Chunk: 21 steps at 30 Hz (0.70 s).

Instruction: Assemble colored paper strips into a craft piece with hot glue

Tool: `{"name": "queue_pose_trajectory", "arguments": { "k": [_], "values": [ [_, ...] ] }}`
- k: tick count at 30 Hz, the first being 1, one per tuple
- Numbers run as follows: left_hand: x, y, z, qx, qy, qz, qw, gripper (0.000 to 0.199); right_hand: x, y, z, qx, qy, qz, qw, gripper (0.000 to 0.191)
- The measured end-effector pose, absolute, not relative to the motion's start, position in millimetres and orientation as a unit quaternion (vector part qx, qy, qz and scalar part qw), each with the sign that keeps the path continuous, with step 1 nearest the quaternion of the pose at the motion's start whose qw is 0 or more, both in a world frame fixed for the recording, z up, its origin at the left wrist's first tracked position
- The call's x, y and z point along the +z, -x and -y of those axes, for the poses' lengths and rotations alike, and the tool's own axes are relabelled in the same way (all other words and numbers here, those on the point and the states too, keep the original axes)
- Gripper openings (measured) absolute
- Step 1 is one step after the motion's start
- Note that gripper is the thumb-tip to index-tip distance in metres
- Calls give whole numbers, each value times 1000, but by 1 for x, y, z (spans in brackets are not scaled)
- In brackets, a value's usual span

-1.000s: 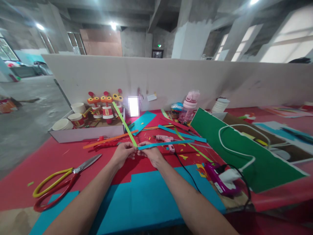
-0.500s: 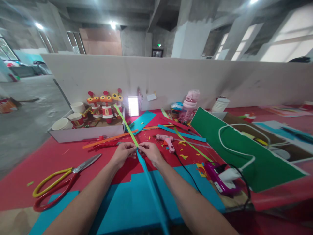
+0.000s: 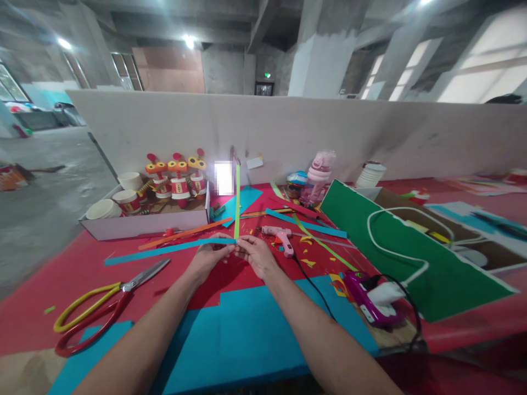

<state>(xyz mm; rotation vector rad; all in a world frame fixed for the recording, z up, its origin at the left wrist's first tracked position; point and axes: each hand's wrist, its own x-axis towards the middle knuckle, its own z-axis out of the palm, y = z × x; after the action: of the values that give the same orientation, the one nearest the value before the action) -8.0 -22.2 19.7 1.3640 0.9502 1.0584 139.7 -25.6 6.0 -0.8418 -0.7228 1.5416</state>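
Both hands meet over the red table, their fingertips pinching two paper strips where these join. From the join, a yellow-green paper strip (image 3: 237, 200) stands up and away from me. A blue paper strip (image 3: 164, 249) stretches off to the left across my left hand (image 3: 214, 253), whose fingers are closed at the join. My right hand (image 3: 256, 255) pinches the joined ends from the right side. Just beyond the right hand lies a pink glue gun (image 3: 280, 238). Scissors (image 3: 123, 288) with a yellow and a red handle rest left of my forearm.
Blue sheets (image 3: 255, 329) lie under my forearms. At the back left, a shallow box (image 3: 152, 225) holds paper cups and several cup figures. To the right are a purple power strip (image 3: 373, 302), a green board (image 3: 395, 258) and a pink bottle (image 3: 319, 178).
The blue strip has swung from pointing towards me to lying off to the left. The yellow-green strip has turned from leaning left to nearly straight away from me. Both hands keep their pinch.
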Motion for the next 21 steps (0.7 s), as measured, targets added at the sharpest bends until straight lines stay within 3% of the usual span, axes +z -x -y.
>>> {"name": "queue_pose_trajectory", "arguments": {
  "k": [10,21],
  "values": [
    [19,12,20,501,-524,-383,572,20,9,-141,29,679,364,348,534,30],
    [12,15,10,511,-457,-396,612,25,5,-138,26,627,383,380,562,30]
  ]
}}
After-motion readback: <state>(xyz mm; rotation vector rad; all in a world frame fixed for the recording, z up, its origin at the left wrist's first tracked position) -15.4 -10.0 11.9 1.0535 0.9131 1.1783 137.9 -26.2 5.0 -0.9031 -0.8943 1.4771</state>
